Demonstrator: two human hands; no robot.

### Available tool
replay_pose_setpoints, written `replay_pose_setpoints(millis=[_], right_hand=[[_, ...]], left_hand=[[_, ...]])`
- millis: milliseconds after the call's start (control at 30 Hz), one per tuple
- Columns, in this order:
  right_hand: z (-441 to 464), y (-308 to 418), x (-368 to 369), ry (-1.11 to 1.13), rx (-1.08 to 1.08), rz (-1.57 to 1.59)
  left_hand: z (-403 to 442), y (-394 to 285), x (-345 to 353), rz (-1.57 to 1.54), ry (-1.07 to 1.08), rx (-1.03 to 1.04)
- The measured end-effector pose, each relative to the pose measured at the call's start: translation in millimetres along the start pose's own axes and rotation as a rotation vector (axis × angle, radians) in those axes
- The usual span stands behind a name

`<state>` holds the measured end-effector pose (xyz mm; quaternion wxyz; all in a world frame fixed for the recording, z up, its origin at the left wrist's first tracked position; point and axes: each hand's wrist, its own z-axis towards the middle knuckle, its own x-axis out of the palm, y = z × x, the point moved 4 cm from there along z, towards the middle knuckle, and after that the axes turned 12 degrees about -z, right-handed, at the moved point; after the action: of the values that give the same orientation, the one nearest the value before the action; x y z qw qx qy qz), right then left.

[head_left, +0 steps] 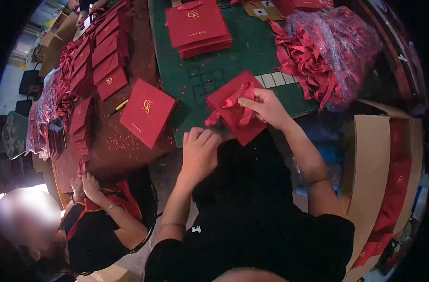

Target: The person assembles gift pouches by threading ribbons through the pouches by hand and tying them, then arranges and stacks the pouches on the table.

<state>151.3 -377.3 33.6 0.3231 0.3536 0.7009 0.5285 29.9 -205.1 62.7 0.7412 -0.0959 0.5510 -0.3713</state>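
Observation:
A red paper bag [245, 134] lies tilted at the near edge of the green mat, in front of my torso. My right hand [269, 109] pinches a red ribbon [246, 90] over the bag, thumb against the fingers; the ribbon hangs in a loop across its face. My left hand [200, 152] is closed just left of the bag's near corner. Its fingertips are curled, and what they hold, if anything, is hidden. Farther left, a flat red bag with a gold logo [147, 113] rests partly on the brown table and partly on the mat.
A stack of red bags [199, 29] stands on the green mat [177, 70]. At right is a plastic sack of red ribbons [313, 61]; below it, a cardboard box [370, 160] holds red bags. A yellow pen [117, 108] lies left. A co-worker's hands [86, 186] hold red ribbon.

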Motion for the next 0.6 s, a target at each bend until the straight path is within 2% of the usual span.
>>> replay_pose_setpoints(millis=[33, 133, 200, 233, 300, 367, 433, 600], right_hand=[[1, -1, 1, 0.032, 0.022, -0.026], [-3, 2, 1, 0.103, 0.072, -0.107], [-7, 11, 4, 0.121, -0.046, -0.073], [-5, 3, 8, 0.221, -0.145, 0.006], [-13, 13, 8, 0.215, -0.393, -0.302], [-11, 4, 8, 0.236, -0.341, -0.284], [-9, 2, 6, 0.355, -0.295, -0.277], [-8, 2, 4, 0.329, -0.273, -0.313]], left_hand=[[-3, 3, 0, -0.073, -0.006, -0.011], [1, -2, 14, -0.032, -0.162, -0.009], [1, -4, 22, 0.000, -0.213, -0.063], [1, -5, 28, -0.007, -0.214, -0.062], [2, -7, 34, -0.091, -0.315, -0.059], [6, -10, 37, -0.108, -0.278, -0.072], [10, -12, 39, -0.157, -0.261, -0.073], [15, -13, 44, -0.045, -0.236, -0.014]])
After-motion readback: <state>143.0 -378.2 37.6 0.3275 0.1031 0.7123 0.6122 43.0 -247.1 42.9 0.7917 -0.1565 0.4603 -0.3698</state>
